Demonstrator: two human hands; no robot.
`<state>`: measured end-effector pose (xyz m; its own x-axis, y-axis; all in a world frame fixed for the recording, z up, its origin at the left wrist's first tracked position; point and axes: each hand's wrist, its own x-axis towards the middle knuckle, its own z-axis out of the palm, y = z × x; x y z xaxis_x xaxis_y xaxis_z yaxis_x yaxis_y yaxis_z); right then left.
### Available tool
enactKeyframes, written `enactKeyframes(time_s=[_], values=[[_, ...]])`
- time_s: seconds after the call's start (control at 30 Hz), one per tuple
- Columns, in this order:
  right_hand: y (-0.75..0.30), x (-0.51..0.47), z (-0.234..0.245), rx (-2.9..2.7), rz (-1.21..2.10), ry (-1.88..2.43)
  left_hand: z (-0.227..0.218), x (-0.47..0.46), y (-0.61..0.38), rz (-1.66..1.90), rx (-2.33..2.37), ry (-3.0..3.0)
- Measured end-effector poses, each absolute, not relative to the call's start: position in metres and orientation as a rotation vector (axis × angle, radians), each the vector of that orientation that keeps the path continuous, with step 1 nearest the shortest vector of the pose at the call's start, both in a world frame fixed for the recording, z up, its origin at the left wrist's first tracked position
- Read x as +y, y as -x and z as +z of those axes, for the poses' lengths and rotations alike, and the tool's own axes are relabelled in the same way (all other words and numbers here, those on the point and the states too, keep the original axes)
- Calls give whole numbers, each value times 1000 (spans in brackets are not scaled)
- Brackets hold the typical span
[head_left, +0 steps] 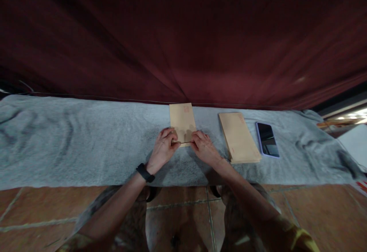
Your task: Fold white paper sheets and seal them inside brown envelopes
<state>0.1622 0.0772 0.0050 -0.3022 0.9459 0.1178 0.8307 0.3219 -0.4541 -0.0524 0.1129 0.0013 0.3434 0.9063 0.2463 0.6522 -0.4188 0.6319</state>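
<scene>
A tan paper envelope (182,120) lies in front of me, with small red print near its upper right corner. My left hand (165,142) pinches its near edge at the left corner, thumb and fingers closed on the paper. At the right corner my right hand (202,144) grips the same edge in a like pinch. Between the two thumbs a thin dark line runs along the envelope's near end, where the paper looks folded or raised. A black band circles my left wrist. The fingertips are partly hidden by the hands.
To the right a stack of tan envelopes (241,137) lies at a slant. Beside it rests a phone (267,139) in a light purple case. A grey cloth (86,141) covers the narrow surface, and a dark red curtain (183,46) hangs behind it.
</scene>
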Motion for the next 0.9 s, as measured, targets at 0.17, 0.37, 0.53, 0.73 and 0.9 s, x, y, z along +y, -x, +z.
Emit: enactKeyframes(time_s=[0.17, 0.37, 0.53, 0.73, 0.9], values=[[-161, 77, 6, -2221, 427, 1598, 1, 111, 50, 796, 1389, -2218], [-160, 77, 4, -2157, 449, 1611, 5, 106, 49, 746, 1431, -2333], [-160, 79, -7, -2070, 464, 1603, 9, 86, 38, 634, 1292, -2477], [-162, 82, -14, -1994, 504, 1563, -6, 59, 25, 533, 1125, -2560], [-155, 71, -1, -2003, 485, 1549, -13, 50, 25, 508, 1160, -2605]])
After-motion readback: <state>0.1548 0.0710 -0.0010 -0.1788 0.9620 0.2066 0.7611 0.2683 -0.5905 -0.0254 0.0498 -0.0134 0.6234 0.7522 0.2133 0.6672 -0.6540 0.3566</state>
